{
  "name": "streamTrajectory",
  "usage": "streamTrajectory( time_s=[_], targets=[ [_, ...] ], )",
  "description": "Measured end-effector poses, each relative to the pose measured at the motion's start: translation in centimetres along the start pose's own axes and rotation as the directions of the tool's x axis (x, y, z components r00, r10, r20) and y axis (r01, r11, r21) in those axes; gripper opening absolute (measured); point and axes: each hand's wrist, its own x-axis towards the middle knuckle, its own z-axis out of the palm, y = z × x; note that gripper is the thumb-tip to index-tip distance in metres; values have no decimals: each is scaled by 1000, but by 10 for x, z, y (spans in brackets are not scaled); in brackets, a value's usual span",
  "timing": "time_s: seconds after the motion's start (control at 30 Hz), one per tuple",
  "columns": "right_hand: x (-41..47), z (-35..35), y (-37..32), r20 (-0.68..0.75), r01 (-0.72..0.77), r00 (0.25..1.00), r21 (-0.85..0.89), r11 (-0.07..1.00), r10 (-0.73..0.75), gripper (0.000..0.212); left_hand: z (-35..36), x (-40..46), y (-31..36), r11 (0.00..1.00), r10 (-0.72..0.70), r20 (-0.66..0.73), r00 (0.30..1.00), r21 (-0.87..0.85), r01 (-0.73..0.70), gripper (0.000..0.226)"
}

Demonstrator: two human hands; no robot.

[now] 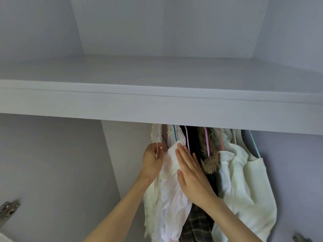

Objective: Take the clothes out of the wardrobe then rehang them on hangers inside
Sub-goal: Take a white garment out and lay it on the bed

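Observation:
Several garments hang on coloured hangers under the wardrobe shelf (157, 109). My left hand (152, 160) grips the white hanger (157, 145) of the leftmost cream garment (150, 194). My right hand (190, 173) lies flat with straight fingers against a white shirt (172, 206), which hangs on a blue hanger (174, 135). To the right hang a dark garment with a brown fur collar (212, 161) on purple hangers (207, 144), a plaid garment (199, 224), and white garments (244, 180) on pink and teal hangers. The rail is hidden behind the shelf.
The shelf's front edge spans the view above the clothes, with a bare compartment (166, 32) above it. The wardrobe's left inner wall (125, 154) stands close to my left hand. Door hinges (8, 210) show at the lower left and lower right (302, 239).

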Motion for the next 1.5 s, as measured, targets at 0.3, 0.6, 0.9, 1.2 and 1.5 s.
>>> streamTrajectory(
  time_s=[0.3,0.6,0.9,1.2,1.5],
  targets=[
    [1,-1,1,-2,7,1000,73,997,-7,56,-22,-2,-9,985,145,-104,984,108,-134,19],
    [4,-20,-19,-152,106,984,109,988,-88,41,-60,-63,-33,988,118,-166,979,119,-99,19],
    [31,-34,-136,332,-264,943,671,693,38,47,-113,-164,-47,948,175,-189,966,298,-113,16],
    [33,-21,-235,665,-698,714,699,157,219,10,-141,-244,-61,871,149,-137,979,488,-64,33],
    [-19,-18,-264,469,-400,881,679,615,55,32,-210,-300,-75,741,49,-176,983,666,82,50]
  ],
)
